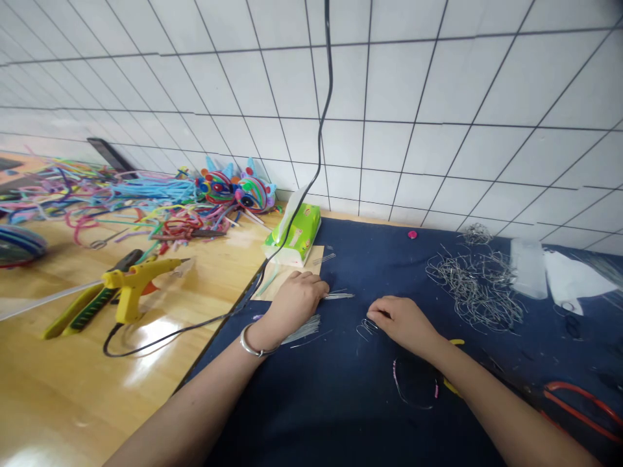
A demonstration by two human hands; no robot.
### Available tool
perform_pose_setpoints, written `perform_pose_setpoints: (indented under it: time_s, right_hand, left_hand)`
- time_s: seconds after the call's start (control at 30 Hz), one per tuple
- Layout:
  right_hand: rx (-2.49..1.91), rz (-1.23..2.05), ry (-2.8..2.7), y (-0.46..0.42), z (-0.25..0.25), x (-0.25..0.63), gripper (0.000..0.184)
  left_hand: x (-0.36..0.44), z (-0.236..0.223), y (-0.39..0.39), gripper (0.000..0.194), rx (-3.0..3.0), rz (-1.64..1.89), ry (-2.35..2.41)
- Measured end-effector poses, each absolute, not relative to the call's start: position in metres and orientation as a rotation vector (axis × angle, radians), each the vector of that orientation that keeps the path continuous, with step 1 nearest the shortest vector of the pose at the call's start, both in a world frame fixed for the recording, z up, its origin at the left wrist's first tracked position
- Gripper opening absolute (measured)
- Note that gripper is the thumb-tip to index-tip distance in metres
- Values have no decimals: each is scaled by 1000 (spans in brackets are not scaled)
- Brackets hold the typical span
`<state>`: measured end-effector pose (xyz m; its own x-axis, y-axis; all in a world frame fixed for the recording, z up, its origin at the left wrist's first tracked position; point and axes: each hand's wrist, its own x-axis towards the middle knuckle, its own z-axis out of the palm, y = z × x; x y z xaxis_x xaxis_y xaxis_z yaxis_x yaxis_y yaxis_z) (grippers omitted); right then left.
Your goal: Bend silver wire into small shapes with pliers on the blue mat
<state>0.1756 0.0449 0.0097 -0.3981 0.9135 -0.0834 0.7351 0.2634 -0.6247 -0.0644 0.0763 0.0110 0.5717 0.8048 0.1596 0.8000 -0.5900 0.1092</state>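
Observation:
My left hand (296, 305), with a silver bangle at its wrist, rests on the dark blue cloth with its fingers curled together. A small bundle of thin straight wires (341, 296) sticks out to the right from its fingertips. Another fan of straight wires (304, 329) lies partly under that hand. My right hand (403, 323) is closed in a pinch, and its fingertips hide whatever is between them. Just below those fingertips are several bent wires (367, 328). Nearer to me, a wire loop with pink parts (411, 399) lies on the cloth.
A tangle of wire (477, 288) spreads at right, near red-handled pliers (584, 402). Behind my left hand sits a green tissue pack (299, 233). A yellow glue gun (141, 279), its black cord and colourful pipe cleaners (146, 194) occupy the wooden table at left.

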Motion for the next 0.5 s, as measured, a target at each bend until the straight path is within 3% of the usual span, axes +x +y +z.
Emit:
perform_pose_setpoints:
  time_s: [0.5]
  right_hand:
    - [-1487,837,-2253,44,7,176,21]
  left_hand:
    - [-64,12,79,18,2655,481,1406]
